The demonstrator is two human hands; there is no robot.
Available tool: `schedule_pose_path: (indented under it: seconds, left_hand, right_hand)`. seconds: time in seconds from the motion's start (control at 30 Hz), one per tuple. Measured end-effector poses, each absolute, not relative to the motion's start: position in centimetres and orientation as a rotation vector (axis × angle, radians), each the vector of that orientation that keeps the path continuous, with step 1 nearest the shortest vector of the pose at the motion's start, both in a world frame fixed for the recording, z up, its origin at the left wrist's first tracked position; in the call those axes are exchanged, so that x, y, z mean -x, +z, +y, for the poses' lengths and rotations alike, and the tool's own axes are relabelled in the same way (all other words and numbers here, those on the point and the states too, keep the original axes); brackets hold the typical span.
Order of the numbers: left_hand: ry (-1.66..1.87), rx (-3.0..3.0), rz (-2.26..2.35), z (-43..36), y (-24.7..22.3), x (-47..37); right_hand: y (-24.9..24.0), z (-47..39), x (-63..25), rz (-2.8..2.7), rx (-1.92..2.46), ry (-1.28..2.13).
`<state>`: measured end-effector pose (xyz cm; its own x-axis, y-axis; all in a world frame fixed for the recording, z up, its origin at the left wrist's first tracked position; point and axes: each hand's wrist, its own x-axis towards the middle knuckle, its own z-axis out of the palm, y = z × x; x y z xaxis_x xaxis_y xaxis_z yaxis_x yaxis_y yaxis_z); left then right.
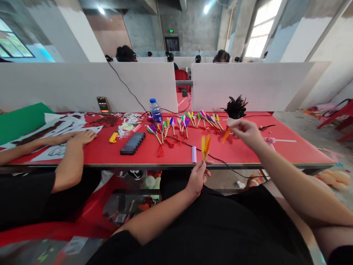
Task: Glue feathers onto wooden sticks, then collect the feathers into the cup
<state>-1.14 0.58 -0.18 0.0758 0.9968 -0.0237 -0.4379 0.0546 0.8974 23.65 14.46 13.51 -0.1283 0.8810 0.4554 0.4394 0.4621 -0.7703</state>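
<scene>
My left hand (197,176) is closed around the lower end of a small bunch of yellow and orange feathers (205,145), which points upward just past the table's front edge. My right hand (245,131) is raised over the table in a pinch. An orange feather (226,135) slants down from its fingertips, slightly blurred. Behind that hand stands a bunch of black feathers (235,107) in a pale holder. A lilac strip (194,154) lies left of the feathers in my left hand. Farther back, several colourful feather pieces (187,121) on sticks lie in a row, some with red tassels.
On the red table (176,156) are a blue-capped bottle (156,111), a dark blurred-out device (132,143), a yellow cutter (113,137) and a propped phone (103,105). A black cable (217,159) crosses the front edge. At left, a co-worker's arms (73,143) rest on paper. White partitions (256,86) stand behind.
</scene>
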Motion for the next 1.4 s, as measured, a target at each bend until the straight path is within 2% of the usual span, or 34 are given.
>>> schedule_pose_path:
  seconds: [0.1,0.2,0.4,0.63,0.83,1.4]
  left_hand:
    - [1.328,-0.867,0.82,0.5,0.2,1.2]
    - [1.293,-0.882,0.816,0.5,0.1,1.2]
    - [1.269,-0.913,0.836,0.6,-0.1,1.2]
    - [1.237,-0.96,0.863,0.7,0.0,1.4]
    - [1.224,-0.982,0.875,0.6,0.1,1.5]
    - [1.197,-1.048,0.862,0.9,-0.3,1.2]
  right_hand:
    - [9.3,10.6,-20.4,-1.807,1.009,0.634]
    - [7.2,9.0,-18.7,-1.757,1.001,0.646]
    - [6.1,8.4,-18.1,-1.612,0.954,0.841]
    - [4.5,7.1,-17.6,-1.602,0.888,1.361]
    - [5.6,7.3,-18.3,-1.43,0.918,1.212]
    - [4.8,6.6,-17.1,-1.381,0.908,1.229]
